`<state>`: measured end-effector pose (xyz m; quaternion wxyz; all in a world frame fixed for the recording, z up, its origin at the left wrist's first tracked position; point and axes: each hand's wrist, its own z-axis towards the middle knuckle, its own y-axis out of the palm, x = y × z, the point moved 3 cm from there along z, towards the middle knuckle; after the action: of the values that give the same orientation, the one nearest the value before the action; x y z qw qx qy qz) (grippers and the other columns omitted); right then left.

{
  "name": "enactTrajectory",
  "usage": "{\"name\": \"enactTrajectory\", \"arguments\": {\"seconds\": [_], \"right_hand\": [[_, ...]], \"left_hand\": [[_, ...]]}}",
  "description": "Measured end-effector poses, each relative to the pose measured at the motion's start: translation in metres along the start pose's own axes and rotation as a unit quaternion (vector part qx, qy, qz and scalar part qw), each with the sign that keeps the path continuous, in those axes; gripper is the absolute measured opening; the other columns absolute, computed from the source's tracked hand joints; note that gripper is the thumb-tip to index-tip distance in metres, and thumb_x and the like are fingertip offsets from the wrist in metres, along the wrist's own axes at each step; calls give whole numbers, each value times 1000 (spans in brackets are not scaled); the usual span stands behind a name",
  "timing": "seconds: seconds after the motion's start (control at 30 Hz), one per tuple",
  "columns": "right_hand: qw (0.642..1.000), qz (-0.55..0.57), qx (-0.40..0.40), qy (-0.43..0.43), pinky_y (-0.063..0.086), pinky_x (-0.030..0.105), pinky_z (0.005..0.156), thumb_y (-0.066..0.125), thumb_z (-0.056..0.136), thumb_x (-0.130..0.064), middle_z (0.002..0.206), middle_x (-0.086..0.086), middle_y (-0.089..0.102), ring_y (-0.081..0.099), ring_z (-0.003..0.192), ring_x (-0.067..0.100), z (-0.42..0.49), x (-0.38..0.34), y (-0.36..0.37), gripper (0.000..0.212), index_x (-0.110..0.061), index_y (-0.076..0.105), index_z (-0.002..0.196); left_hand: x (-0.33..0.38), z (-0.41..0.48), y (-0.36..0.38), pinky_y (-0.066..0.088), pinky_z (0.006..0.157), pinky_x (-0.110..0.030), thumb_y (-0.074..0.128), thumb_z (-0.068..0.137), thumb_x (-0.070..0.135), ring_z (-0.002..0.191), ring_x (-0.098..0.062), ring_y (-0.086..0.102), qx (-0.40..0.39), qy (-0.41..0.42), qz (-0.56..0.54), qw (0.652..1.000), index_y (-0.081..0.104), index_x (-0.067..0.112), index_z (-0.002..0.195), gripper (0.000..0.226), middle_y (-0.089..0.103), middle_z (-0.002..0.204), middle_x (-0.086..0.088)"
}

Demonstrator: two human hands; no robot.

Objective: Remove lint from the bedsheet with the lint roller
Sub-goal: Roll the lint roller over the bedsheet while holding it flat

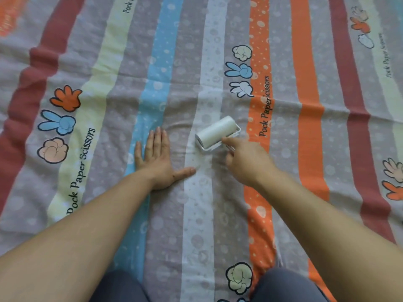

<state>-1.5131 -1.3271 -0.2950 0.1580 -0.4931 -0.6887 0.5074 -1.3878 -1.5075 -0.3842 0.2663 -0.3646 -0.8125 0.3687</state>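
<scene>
Gripping roller [216, 132] beside "Pock Paper Scissors" [265, 107].

White lint roller [216, 132]; grey bedsheet [174, 83] with maroon, cream, blue, orange stripes, cartoon hands.

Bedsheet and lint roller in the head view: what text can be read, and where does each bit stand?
"Pock Paper Scissors": on the bedsheet, along the pale yellow stripe at left.
"Pock Paper Scissors": along the orange dotted stripe, right of the lint roller.
"Pock Pa": at the top edge, cut off by the frame.
Far right stripe: seemingly the same phrase, too blurred to be sure.
Lint roller: no text visible.
</scene>
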Motion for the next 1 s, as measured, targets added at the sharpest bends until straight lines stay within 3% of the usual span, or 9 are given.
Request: {"name": "enactTrajectory", "arguments": {"seconds": [0.2,0.3,0.47,0.63,0.77,0.87,1.0], "right_hand": [[998,-39,-40,24,48,39,85,43,94,-32,130,4,61,56,114,31,-81,46,6,48,-44,40,141],[996,-56,-51,38,45,35,77,45,94,-38,127,0,63,58,112,26,-116,66,5,48,-47,39,141],[991,-86,-88,60,41,31,68,42,94,-34,122,-5,65,61,104,21,-143,84,-9,46,-53,42,136],[986,-85,-117,82,41,21,59,44,94,-30,121,-7,66,59,74,4,-146,68,-50,45,-53,47,132],[1000,-12,-3,10,43,29,76,46,95,-26,133,0,60,60,108,24,-90,1,-53,44,-45,49,135],[999,23,27,-25,45,33,87,44,97,-23,136,3,57,56,116,28,-27,-50,-33,44,-36,48,139],[998,53,26,1,47,36,91,40,94,-20,138,4,54,54,119,29,41,-85,4,54,-38,37,145]], "left_hand": [[2,-5,-2,-23,118,-52,18,54,105,143,-16,-42,-5,-1,6,1000,-39,16,149,142,-45,157,1],[3,-8,-3,-22,118,-53,14,53,106,144,-16,-41,13,0,7,1000,-38,16,150,142,-44,158,1],[1,-21,-5,-16,122,-47,19,71,98,148,-13,-33,44,12,-1,999,-27,21,156,124,-36,162,4],[-14,-32,-7,-9,124,-42,22,86,85,151,-11,-27,83,44,3,996,-15,24,161,103,-28,166,5],[-42,-23,-14,-6,125,-44,23,88,83,152,-12,-26,91,14,11,996,-16,25,160,100,-29,165,6],[-64,-11,-19,-15,123,-47,22,86,86,150,-13,-31,89,-5,5,996,-19,27,159,102,-32,164,4],[-77,0,-16,-23,119,-46,24,86,86,147,-12,-36,85,1,-15,996,-22,27,158,104,-35,162,3]]}}
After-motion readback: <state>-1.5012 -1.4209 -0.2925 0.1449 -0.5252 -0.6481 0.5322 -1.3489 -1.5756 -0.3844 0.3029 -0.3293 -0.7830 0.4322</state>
